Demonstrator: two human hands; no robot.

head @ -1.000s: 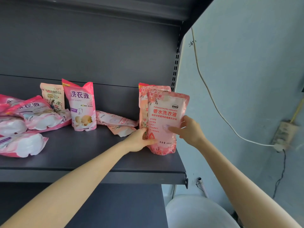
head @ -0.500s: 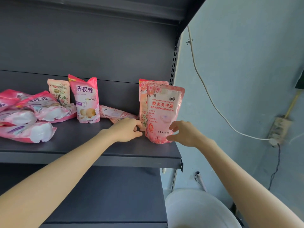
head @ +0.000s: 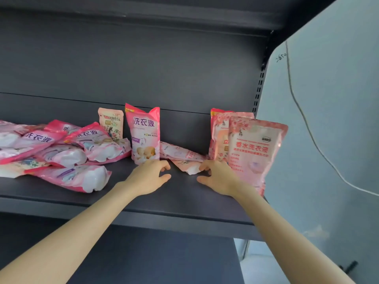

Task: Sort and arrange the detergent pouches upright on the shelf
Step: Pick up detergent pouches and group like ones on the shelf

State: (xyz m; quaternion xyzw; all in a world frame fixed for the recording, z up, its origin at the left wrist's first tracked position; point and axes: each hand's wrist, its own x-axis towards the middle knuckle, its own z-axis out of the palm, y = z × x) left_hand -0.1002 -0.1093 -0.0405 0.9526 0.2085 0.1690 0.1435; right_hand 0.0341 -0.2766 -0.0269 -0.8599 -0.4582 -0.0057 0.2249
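Observation:
Pale pink floral pouches (head: 256, 148) stand upright in a row at the right end of the dark shelf (head: 143, 203). A bright pink pouch (head: 143, 134) stands upright mid-shelf, a small beige pouch (head: 111, 123) behind it. Two flat pouches (head: 184, 158) lie between the standing ones. Several pink pouches (head: 61, 152) lie heaped on the left. My left hand (head: 149, 177) hovers with fingers apart just in front of the bright pink pouch. My right hand (head: 219, 177) is spread beside the flat pouches, its fingertips at the white end of one, holding nothing.
The shelf's back panel (head: 164, 68) and the upper shelf (head: 143, 15) close the space. A slotted upright (head: 258, 89) marks the right end. A grey wall (head: 328, 140) with a hanging cable (head: 307, 124) lies beyond. A lower shelf (head: 153, 259) sits below.
Both hands let go of the front pale pink pouch, which now stands on its own. They moved left toward the flat pouches, and the view swung left.

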